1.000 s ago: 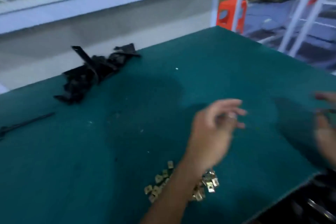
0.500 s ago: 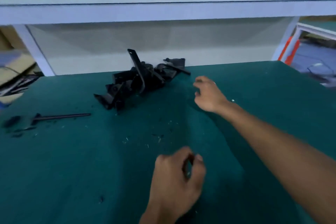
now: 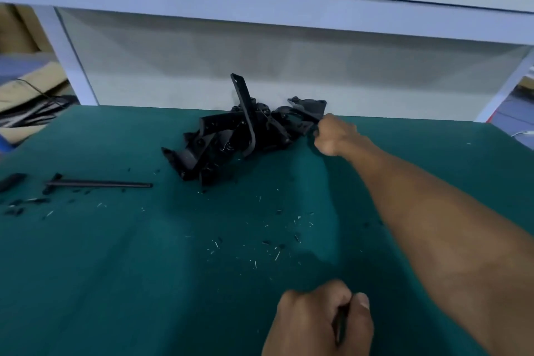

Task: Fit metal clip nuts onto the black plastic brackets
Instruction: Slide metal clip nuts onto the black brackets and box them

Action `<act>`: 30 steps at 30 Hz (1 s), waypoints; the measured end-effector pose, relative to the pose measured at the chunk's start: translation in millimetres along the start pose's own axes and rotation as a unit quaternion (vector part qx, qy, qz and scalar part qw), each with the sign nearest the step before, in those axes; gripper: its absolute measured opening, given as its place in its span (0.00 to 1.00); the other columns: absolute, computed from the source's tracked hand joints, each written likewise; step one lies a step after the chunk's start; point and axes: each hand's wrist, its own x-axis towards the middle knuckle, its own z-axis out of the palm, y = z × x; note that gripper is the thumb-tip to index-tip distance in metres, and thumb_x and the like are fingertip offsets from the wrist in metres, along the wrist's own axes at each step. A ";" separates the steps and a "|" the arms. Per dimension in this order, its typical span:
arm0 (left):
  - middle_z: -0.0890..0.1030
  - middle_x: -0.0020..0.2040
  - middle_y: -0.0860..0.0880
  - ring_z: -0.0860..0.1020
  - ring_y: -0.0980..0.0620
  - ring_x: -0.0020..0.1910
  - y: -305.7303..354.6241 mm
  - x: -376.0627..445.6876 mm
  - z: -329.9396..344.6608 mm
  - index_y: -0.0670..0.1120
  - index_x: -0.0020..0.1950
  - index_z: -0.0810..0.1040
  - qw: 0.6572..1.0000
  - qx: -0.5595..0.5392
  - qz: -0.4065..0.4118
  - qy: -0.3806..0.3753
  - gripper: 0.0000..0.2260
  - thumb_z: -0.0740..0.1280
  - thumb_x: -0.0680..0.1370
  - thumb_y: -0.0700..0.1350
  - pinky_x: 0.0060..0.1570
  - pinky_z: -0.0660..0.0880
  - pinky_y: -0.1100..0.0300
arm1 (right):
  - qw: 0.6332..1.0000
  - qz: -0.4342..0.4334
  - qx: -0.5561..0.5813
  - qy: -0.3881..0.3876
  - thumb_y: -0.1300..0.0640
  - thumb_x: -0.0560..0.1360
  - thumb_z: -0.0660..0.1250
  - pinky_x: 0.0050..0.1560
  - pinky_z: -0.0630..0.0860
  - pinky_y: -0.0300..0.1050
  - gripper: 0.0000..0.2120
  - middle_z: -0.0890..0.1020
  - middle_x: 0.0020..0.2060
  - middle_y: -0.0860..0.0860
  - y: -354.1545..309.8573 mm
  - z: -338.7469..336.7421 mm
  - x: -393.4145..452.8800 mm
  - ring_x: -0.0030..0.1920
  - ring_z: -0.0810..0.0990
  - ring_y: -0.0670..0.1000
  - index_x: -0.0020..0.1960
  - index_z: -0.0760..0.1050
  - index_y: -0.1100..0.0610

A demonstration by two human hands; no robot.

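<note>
We see one heap of black plastic brackets point(image 3: 245, 136) at the bench point(image 3: 115, 269) far edge | right hand point(image 3: 332, 136) closed on one bracket at the heap's right end | left hand point(image 3: 318, 324) fisted near edge, contents unclear | one black rod point(image 3: 98, 184) left.

My left hand point(image 3: 320, 321) is cut off by the bottom edge; fingers curl into a fist, whatever's inside is hidden. My right hand point(image 3: 332, 136) meets the right end of the bracket pile point(image 3: 242, 136), fingertips hidden behind the knuckles, so grip on a bracket can't be confirmed. Pile is a black tangle, single brackets hard to separate or count. Right forearm runs off the right edge. Black bits point(image 3: 11, 180) at the left edge are cropped and blurry. Specks on the green mat point(image 3: 115, 269) too small to identify.
</note>
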 end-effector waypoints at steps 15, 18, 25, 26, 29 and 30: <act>0.68 0.26 0.56 0.65 0.58 0.26 -13.9 2.7 2.1 0.52 0.38 0.75 0.976 -0.188 0.065 0.083 0.12 0.64 0.77 0.57 0.27 0.64 0.64 | 0.770 0.059 0.635 0.024 0.70 0.78 0.66 0.34 0.76 0.35 0.10 0.87 0.51 0.60 44.0 -62.5 -234.5 0.35 0.84 0.52 0.52 0.85 0.61; 0.77 0.34 0.53 0.75 0.56 0.32 -10.2 1.3 -1.1 0.57 0.49 0.77 0.975 -0.205 0.072 0.053 0.13 0.59 0.78 0.64 0.32 0.71 0.63 | 0.666 0.067 0.739 -0.072 0.66 0.71 0.71 0.35 0.80 0.37 0.09 0.86 0.46 0.62 27.9 -55.0 -316.3 0.34 0.83 0.53 0.49 0.86 0.62; 0.82 0.56 0.38 0.82 0.38 0.50 3.8 -13.5 -10.0 0.41 0.63 0.74 0.895 -0.436 0.036 0.085 0.22 0.59 0.82 0.59 0.42 0.80 0.45 | 0.671 0.073 0.737 -0.025 0.67 0.78 0.69 0.41 0.79 0.40 0.08 0.87 0.46 0.59 -3.6 -29.2 -404.7 0.42 0.87 0.58 0.49 0.86 0.59; 0.83 0.56 0.38 0.83 0.37 0.49 4.8 -15.2 -10.1 0.42 0.61 0.74 0.879 -0.471 0.021 0.070 0.17 0.59 0.84 0.54 0.43 0.81 0.47 | 0.689 0.061 0.722 -0.022 0.68 0.79 0.67 0.41 0.79 0.41 0.09 0.87 0.45 0.58 -3.6 -24.1 -410.7 0.43 0.87 0.59 0.48 0.85 0.58; 0.84 0.57 0.39 0.84 0.41 0.45 9.2 -19.1 -13.2 0.42 0.61 0.73 0.823 -0.567 -0.018 -0.022 0.09 0.57 0.86 0.44 0.41 0.81 0.53 | 0.747 -0.025 0.663 -0.040 0.65 0.81 0.65 0.40 0.79 0.41 0.09 0.87 0.43 0.56 0.0 -13.5 -428.9 0.46 0.88 0.59 0.49 0.81 0.55; 0.84 0.58 0.39 0.84 0.43 0.43 9.5 -20.2 -14.3 0.42 0.61 0.73 0.810 -0.583 -0.032 -0.047 0.09 0.56 0.86 0.44 0.40 0.80 0.55 | 0.762 -0.049 0.643 -0.052 0.63 0.81 0.65 0.40 0.79 0.40 0.08 0.87 0.44 0.55 2.8 -12.3 -433.9 0.47 0.88 0.58 0.50 0.81 0.53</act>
